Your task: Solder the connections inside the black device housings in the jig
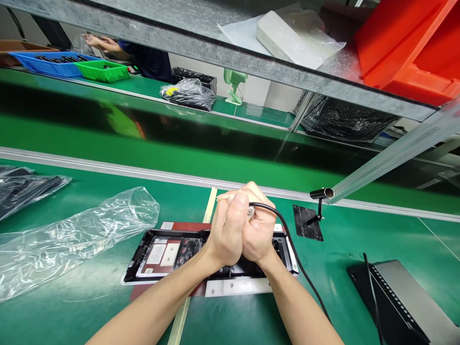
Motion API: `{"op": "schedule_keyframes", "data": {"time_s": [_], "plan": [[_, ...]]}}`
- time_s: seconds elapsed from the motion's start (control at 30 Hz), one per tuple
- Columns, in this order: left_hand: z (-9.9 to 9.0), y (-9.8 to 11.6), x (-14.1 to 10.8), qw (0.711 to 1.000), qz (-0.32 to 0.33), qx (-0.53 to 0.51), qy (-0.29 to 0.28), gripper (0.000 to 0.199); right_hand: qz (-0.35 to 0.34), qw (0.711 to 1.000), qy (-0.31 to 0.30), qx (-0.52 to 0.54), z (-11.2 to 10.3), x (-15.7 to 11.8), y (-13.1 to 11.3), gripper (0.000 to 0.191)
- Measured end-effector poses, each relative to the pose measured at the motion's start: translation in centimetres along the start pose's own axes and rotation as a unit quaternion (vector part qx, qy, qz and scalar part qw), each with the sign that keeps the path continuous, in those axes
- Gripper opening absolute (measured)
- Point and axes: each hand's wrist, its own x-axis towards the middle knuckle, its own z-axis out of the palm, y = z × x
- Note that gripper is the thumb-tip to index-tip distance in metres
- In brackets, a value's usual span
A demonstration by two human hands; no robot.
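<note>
My left hand (227, 229) and my right hand (260, 232) are closed tightly against each other. Between them they grip a corded tool, of which only a pale end (251, 211) shows. From that end a black cable (287, 230) arcs over my right hand and runs down to the right. Beneath my hands lies a long black plastic housing (143, 239), with its hollow inside facing up. It rests on a dark red fixture (187, 226) with white blocks (239, 286). My hands cover the middle of the housing, so the tool's lower end is hidden.
Clear plastic bags (89, 230) lie on the left. A black bracket with a tube (319, 206) stands right of the fixture, and a black-and-grey panel (406, 297) lies at lower right. Overhead hangs a metal shelf (201, 45) with a red bin (402, 43). Across the bench is another person (147, 60).
</note>
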Motion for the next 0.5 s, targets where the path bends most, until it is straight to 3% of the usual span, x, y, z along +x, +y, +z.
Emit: {"op": "schedule_keyframes", "data": {"time_s": [0.17,0.5], "plan": [[0.12,0.08,0.09,0.999,0.038,0.013,-0.012,0.06,-0.006,1.0,-0.001,0.009,-0.02,0.02,-0.01,0.013],[-0.15,-0.38,-0.16,1.0,0.002,0.012,0.014,0.058,-0.01,1.0,0.008,0.005,0.13,-0.06,0.21,0.011]]}}
